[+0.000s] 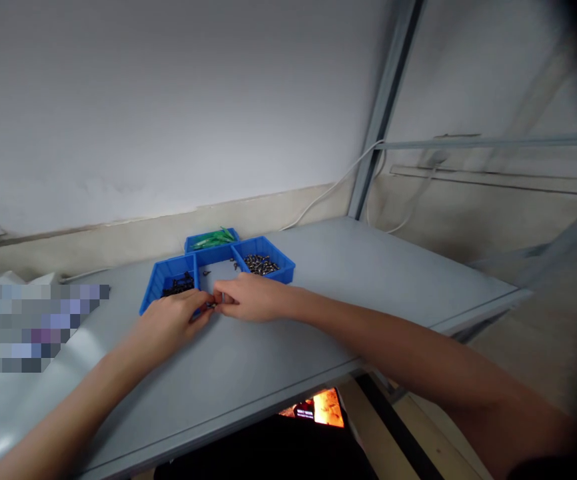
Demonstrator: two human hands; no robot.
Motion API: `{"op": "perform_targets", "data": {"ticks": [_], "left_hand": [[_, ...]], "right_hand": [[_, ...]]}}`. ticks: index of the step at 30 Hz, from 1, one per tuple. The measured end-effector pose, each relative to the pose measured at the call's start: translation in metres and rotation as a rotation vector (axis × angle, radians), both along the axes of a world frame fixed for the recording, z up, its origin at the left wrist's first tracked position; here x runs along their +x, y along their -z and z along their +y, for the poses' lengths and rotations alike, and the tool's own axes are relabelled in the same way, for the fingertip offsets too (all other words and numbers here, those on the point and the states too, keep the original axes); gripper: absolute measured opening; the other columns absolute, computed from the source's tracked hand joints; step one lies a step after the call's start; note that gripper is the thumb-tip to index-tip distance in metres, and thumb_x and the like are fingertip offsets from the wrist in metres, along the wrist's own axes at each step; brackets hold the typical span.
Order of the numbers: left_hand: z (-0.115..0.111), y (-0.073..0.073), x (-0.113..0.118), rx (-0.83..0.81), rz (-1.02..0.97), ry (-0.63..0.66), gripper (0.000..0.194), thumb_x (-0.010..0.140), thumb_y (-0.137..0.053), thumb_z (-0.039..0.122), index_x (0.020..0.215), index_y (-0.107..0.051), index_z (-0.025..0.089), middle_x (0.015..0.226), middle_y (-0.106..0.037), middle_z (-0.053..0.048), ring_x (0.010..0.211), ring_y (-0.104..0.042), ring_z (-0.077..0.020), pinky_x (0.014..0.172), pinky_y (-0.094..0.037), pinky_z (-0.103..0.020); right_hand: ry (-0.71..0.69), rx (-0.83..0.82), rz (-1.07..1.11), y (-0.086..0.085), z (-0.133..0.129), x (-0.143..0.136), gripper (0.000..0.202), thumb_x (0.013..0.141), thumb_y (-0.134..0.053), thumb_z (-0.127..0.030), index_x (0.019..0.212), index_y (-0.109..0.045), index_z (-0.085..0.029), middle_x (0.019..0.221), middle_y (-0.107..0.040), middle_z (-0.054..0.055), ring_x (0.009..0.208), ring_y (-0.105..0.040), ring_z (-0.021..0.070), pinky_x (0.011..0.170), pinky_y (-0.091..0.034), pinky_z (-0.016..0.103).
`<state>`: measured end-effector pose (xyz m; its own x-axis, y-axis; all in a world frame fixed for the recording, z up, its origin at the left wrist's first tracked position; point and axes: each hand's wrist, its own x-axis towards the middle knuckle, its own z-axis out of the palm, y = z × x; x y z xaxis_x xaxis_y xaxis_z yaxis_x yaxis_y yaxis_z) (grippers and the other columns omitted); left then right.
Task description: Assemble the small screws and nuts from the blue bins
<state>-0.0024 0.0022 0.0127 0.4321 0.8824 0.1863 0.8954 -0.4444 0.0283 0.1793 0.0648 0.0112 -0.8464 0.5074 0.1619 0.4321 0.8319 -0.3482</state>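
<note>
My left hand and my right hand meet just above the table, fingertips pinched together. Something small and dark sits between them, too small and hidden to name. Beside my left hand is a blue bin with black pieces in it. A second blue bin, holding many small shiny metal pieces, stands just behind my right hand. Between the two bins a few loose small metal pieces lie on the table.
Behind them, a blue bin holds green items. The grey table backs onto a wall. A metal frame post and white cable stand at the back right. A lit screen shows below the front edge.
</note>
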Motion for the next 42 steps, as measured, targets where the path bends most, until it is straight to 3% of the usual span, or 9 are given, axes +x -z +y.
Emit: {"op": "perform_targets", "data": {"ticks": [9,16,42], "left_hand": [[0.0008,0.0016,-0.0016,0.038,0.034,0.016,0.024,0.089,-0.039,0.032,0.097,-0.059,0.021,0.096,-0.062,-0.005,0.084,-0.061,-0.0192,0.07,-0.048,-0.028],[0.0001,0.0005,0.001,-0.021,0.018,-0.005,0.025,0.088,-0.038,0.031,0.1,-0.058,0.02,0.092,-0.066,-0.006,0.082,-0.063,-0.021,0.068,-0.048,-0.031],[0.0016,0.0031,-0.0011,-0.002,0.021,0.016,0.025,0.088,-0.038,0.031,0.099,-0.058,0.021,0.096,-0.064,-0.006,0.086,-0.062,-0.0211,0.071,-0.048,-0.031]], "right_hand": [[0.019,0.007,0.004,-0.0004,-0.0023,0.0002,0.014,0.082,-0.046,-0.029,0.083,-0.053,-0.018,0.072,-0.06,0.001,0.063,-0.052,0.0118,0.053,-0.032,0.023],[0.012,0.006,-0.004,-0.0021,-0.0027,0.0005,0.014,0.081,-0.046,-0.027,0.084,-0.055,-0.017,0.071,-0.06,0.001,0.061,-0.051,0.0108,0.052,-0.032,0.022],[0.029,0.036,-0.033,-0.0009,-0.0038,-0.0004,0.016,0.081,-0.045,-0.028,0.086,-0.056,-0.017,0.072,-0.061,0.003,0.059,-0.051,0.0118,0.051,-0.031,0.022]]}}
